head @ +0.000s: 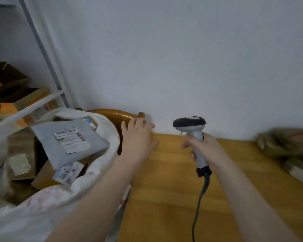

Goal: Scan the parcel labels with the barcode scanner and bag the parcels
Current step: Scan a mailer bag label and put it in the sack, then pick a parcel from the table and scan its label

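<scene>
Left hand, spread and empty, hovers by the bag at 9 o'clock, where the grey parcel lies. Right hand grips the scanner; keep it upright while fetching the next.

Nothing can be read here. The white shipping label on the grey mailer shows barcodes and rows of dark print, all too blurred to make out. A second label, on the cardboard parcel beneath the mailer, also bears barcodes, equally illegible.
</scene>
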